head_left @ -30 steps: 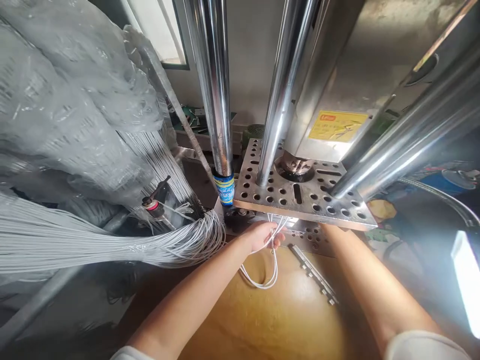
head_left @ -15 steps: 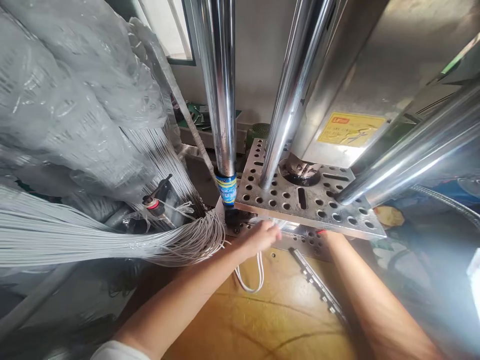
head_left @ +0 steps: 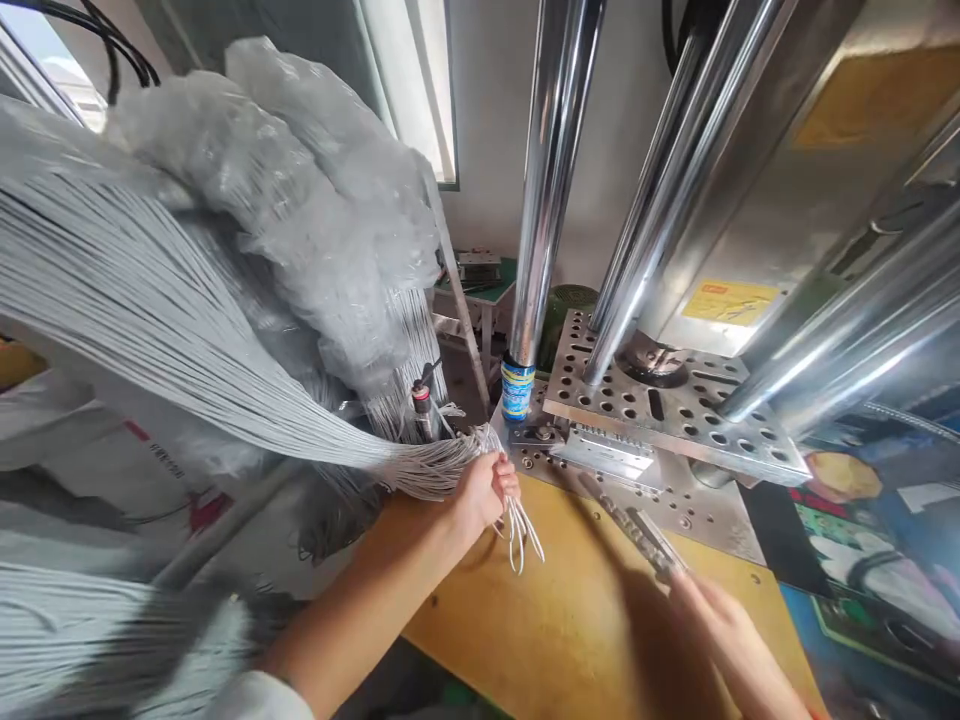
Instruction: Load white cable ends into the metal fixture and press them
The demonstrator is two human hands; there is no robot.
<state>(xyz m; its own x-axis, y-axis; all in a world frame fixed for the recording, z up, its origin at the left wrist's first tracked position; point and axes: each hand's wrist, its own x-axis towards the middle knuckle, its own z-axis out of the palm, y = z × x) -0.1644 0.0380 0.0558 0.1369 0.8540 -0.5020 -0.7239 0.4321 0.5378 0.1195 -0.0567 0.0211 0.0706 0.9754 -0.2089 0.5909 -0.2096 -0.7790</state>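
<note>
Thin white cables loop down from the left fingers

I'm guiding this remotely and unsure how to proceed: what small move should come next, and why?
Probably make sure the right hand has a firm hold on the near end of the metal strip before any lift. It is at that end, but blur hides whether it grips. The left hand is closed around white cords, so it seems too busy to help.
</note>
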